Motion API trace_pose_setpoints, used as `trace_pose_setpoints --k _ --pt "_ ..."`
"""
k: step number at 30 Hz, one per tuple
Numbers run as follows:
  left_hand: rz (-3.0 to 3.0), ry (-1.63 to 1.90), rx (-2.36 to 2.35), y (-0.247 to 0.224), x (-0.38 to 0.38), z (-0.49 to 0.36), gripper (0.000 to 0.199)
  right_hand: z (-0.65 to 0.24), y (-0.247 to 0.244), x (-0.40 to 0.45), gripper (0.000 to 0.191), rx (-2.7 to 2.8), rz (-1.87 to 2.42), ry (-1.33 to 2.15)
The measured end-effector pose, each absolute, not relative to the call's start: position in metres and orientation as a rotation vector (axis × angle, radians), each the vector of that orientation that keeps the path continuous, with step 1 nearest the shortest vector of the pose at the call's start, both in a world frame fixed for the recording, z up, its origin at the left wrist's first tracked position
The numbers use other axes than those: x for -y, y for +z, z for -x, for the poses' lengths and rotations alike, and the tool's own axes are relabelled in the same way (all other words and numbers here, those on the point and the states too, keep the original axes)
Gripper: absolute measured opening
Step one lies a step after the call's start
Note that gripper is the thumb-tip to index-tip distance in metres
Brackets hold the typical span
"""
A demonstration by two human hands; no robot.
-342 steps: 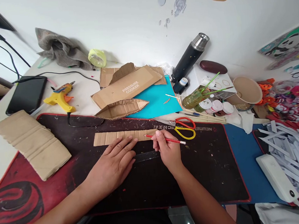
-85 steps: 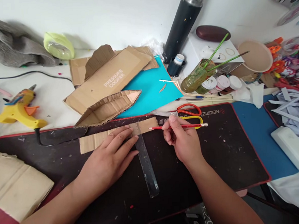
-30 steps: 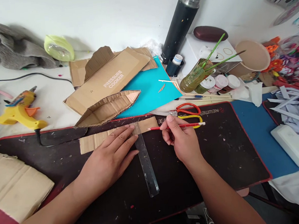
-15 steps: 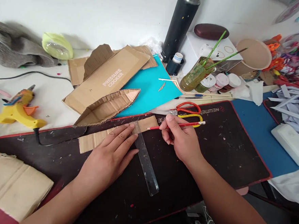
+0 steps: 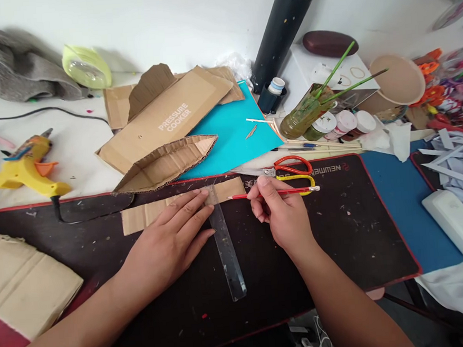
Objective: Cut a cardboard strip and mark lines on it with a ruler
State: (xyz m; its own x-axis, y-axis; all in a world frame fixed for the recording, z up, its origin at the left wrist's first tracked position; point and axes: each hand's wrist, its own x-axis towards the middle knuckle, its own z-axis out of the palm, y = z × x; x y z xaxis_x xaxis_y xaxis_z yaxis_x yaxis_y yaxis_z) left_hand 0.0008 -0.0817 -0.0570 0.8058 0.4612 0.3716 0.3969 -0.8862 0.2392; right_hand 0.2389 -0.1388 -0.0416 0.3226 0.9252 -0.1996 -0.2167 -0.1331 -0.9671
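Head | left hand (image 5: pixel 168 238) flat, partly hiding cardboard strip (image 5: pixel 145 215) | right hand (image 5: pixel 282 212) pinching pencil (image 5: pixel 241 196)

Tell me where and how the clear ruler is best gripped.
Probably by its near end, pinched across the long edges, coming from the person's side: the clear ruler is thin and flat, with that end uncovered over the dark mat, while its far end crosses the cardboard strip at the left hand.

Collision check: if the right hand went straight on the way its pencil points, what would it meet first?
Probably the ruler: the red pencil in the right hand points at it. Tip height is unclear; if raised, it may pass over and meet the left hand.
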Motion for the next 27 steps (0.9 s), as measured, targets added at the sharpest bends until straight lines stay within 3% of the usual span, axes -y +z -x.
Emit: trace_pose_setpoints --k 27 --pt "-2.9 0.642 -0.696 -0.0611 0.0813 -0.0001 0.04 -0.2343 -0.0436 0.1355 0.053 0.776 1.379 1.104"
